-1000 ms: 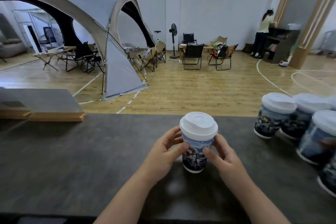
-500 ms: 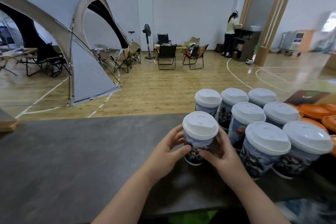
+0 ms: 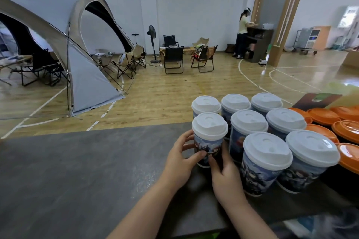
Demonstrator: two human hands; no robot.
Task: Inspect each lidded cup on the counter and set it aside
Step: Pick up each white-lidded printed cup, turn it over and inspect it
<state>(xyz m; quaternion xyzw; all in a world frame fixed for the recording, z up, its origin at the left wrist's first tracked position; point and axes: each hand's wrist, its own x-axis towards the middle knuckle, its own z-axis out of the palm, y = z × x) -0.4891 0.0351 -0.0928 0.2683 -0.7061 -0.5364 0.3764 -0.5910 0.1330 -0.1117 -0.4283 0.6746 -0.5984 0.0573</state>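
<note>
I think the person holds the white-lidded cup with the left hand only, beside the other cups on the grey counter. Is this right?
Not quite. The head view shows both hands on it: the left hand and the right hand each grip the cup. The rest is right: its lid is white, and it is beside the other cups on the grey counter.

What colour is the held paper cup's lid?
White domed plastic lid, best in the head view.

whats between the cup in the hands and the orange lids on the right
Head view: other white-lidded cups stand packed between the held cup and the orange lids.
</note>
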